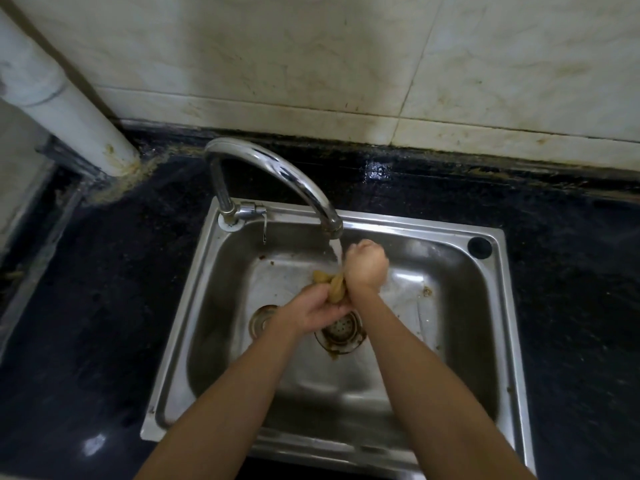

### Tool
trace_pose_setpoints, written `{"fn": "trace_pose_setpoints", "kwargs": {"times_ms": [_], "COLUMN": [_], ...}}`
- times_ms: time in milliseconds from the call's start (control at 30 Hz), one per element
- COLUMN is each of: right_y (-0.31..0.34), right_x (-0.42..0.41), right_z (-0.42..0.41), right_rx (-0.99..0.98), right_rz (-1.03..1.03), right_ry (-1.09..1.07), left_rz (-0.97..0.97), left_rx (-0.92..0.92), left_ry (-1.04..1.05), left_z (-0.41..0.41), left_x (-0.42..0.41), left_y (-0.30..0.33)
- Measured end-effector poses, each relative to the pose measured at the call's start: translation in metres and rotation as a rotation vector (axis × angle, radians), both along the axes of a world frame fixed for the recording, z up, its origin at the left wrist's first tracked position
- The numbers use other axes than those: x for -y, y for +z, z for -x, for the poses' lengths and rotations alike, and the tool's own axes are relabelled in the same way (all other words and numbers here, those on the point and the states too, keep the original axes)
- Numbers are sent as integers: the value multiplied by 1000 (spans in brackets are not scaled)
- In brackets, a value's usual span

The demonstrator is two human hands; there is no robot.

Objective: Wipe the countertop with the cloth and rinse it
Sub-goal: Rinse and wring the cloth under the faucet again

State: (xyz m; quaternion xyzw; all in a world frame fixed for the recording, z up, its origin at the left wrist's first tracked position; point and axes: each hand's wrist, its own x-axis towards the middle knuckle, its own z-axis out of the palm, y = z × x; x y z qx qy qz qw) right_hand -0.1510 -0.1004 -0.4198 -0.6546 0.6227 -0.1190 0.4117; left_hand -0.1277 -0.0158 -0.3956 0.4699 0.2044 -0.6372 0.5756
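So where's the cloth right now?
In the head view the cloth is mid-frame over the sink, twisted between the left hand and right hand, just under the running tap.

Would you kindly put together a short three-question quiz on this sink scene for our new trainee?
1. True or false: water is running from the faucet.
2. Where is the cloth? A) on the countertop B) gripped by both hands above the sink C) draped on the faucet
3. Fill in: below the hands sits the metal drain ____.

Key: 1 true; 2 B, left hand and right hand both clench it; 3 strainer.
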Motion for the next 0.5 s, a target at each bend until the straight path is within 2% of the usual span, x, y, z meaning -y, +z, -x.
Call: {"fn": "trace_pose_setpoints", "kwargs": {"times_ms": [100,167,200,333,400,500], "right_y": [-7,-10,-8,14,23,31], "right_x": [5,3,1,2,4,3], "right_z": [0,0,1,4,4,8], "right_rx": [171,338,396,549,575,532], "right_rz": [-342,-638,-717,-707,-630,-560], "right_ry": [-40,-107,-107,23,59,117], "left_rz": [-16,-118,-167,-389,-320,-108], "left_rx": [-27,-1,34,268,358,290], "left_ry": [80,168,182,199,262,302], "left_z": [-10,-27,-35,-64,-78,-95], "left_x": [-13,-22,-28,-45,-48,-34], "left_y": [-9,-18,-18,-22,-21,-10]}}
